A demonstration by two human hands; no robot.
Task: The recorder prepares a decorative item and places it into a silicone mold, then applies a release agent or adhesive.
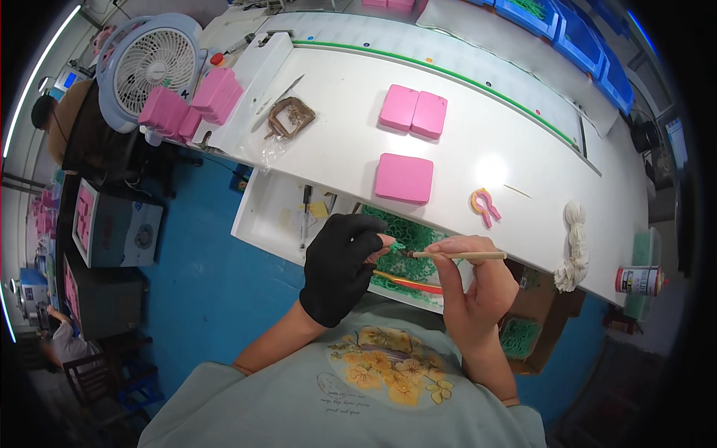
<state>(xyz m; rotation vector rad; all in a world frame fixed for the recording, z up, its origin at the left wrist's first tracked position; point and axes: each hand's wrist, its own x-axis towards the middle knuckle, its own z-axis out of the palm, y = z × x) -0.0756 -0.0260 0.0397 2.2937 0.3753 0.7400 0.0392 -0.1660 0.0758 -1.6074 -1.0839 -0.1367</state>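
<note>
My left hand (340, 269), in a black glove with bare fingertips, pinches a small green piece (397, 246). My right hand (478, 302) grips a slim pale wooden tool (474, 255), its dark tip at the green piece. Beneath both hands, in the open white drawer (258, 220), lies a tray of many green pieces (411, 230), with a yellow and red tool (414, 285) across it. A pen (305, 216) lies to the left in the drawer.
The white table (336, 134) bears pink blocks (403, 179), pink-and-yellow pliers (484, 205), white cord (573, 246), a brown square item (290, 117), a spray can (638, 280) and a fan (154, 67). Blue bins (612, 78) line the back. Two other people (63, 119) are at left.
</note>
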